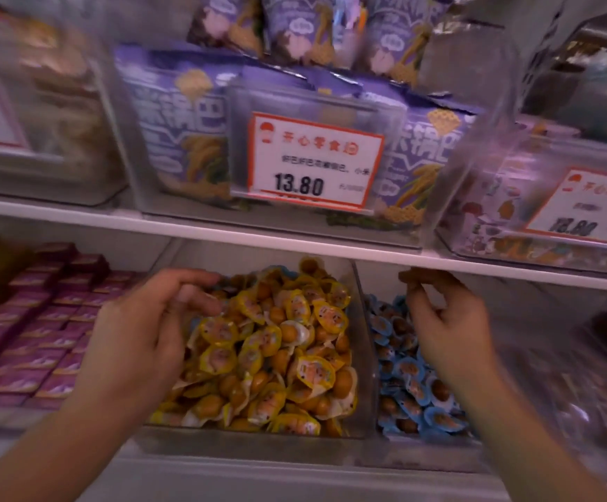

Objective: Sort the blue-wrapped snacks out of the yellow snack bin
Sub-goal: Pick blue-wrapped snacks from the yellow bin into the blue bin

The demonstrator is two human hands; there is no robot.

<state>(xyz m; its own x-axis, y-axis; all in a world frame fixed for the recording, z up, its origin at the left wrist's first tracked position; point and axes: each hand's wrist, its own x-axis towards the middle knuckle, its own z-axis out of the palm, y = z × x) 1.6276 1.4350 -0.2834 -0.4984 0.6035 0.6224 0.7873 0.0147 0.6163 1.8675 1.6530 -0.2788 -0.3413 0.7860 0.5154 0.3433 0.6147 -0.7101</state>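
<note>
A clear bin [361, 356] on the lower shelf holds a heap of yellow-wrapped snacks [280, 342]. A sliver of blue wrapper [289, 272] shows at the back of the heap. My left hand [142, 331] hovers over the heap's left side. Its fingers are bent above the back-left corner, and I see nothing between them. To the right, a second clear bin holds blue-wrapped snacks [407, 375]. My right hand [447, 320] hangs over that bin with loosely curled fingers that hold nothing.
The white shelf board [222, 231] runs close above both hands. On it stand clear bins of purple snack bags [182, 139] with a 13.80 price tag [314, 161]. Purple-pink small boxes [41, 320] fill the space left of the yellow bin.
</note>
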